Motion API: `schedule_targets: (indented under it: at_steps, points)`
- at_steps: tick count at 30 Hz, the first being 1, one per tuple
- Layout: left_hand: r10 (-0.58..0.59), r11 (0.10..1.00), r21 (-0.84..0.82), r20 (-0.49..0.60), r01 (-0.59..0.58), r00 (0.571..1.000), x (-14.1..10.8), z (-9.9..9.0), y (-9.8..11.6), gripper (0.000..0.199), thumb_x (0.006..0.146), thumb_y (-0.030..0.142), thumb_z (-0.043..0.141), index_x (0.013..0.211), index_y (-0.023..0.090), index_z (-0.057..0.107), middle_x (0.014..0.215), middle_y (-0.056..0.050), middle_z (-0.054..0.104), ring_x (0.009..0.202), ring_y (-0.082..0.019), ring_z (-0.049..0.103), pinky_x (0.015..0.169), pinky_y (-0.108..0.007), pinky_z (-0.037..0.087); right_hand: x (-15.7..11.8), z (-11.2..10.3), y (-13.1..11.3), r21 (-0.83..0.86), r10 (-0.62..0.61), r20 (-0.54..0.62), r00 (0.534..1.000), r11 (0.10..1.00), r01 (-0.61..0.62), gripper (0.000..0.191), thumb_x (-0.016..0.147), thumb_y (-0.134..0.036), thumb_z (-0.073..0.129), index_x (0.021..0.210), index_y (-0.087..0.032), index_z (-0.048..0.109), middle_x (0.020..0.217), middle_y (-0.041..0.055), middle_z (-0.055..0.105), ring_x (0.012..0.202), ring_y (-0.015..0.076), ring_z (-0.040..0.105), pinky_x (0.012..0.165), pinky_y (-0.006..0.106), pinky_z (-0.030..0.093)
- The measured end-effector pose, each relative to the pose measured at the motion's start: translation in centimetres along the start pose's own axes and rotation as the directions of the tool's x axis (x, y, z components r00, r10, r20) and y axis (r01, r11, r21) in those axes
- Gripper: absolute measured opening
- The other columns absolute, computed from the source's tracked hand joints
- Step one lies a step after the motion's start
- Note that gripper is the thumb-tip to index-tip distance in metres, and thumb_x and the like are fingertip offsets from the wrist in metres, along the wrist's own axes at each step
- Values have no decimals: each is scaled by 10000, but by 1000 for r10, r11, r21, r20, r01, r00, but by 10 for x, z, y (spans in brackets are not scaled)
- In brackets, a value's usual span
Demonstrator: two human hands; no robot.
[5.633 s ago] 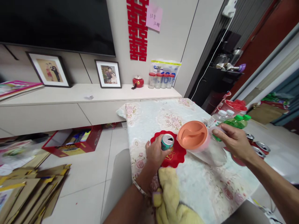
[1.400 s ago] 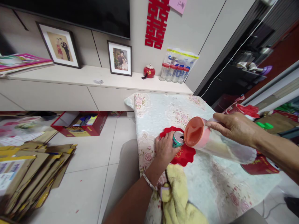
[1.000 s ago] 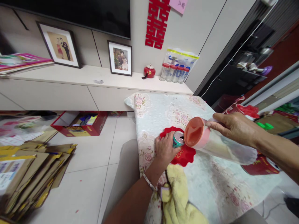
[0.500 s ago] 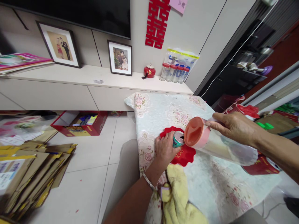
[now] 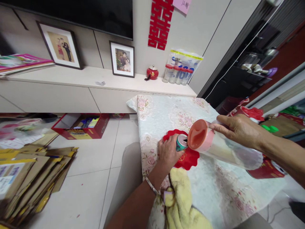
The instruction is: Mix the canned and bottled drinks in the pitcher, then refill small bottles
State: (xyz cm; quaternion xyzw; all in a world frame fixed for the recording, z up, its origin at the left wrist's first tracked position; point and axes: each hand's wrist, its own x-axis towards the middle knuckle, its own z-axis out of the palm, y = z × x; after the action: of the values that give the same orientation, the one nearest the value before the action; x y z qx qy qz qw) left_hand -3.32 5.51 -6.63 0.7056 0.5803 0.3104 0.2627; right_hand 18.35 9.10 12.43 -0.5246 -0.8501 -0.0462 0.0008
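My left hand is wrapped round a small green drink can whose silver top has an open mouth. The can is over a red scalloped tray. My right hand grips a clear plastic pitcher near its top, probably by the handle, which my fingers hide. The pitcher lies tilted far over, its orange lid towards the can's mouth. Pale liquid shows inside the pitcher. I cannot tell whether any liquid flows between the two.
A yellow towel lies in front of the tray on the flowered tablecloth. Behind the pitcher is a red box. Flattened cardboard and a red carton lie on the floor at left. Several red-capped jars stand on the cabinet.
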Motion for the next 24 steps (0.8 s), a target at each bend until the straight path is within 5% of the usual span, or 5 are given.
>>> schedule_targets:
  at_steps: [24]
  points:
    - [9,1000,-13,-9,-9,1000,-1,1,0,469,843,356,713,1284,323,555,1297,-23,733,1178,-314,684,1085,-518,416,2,-1,-1,-7,0,3,1000,1000,0,617,977,-803,213,675,-295,390,488,-18,428,457,177,371,524,368,297]
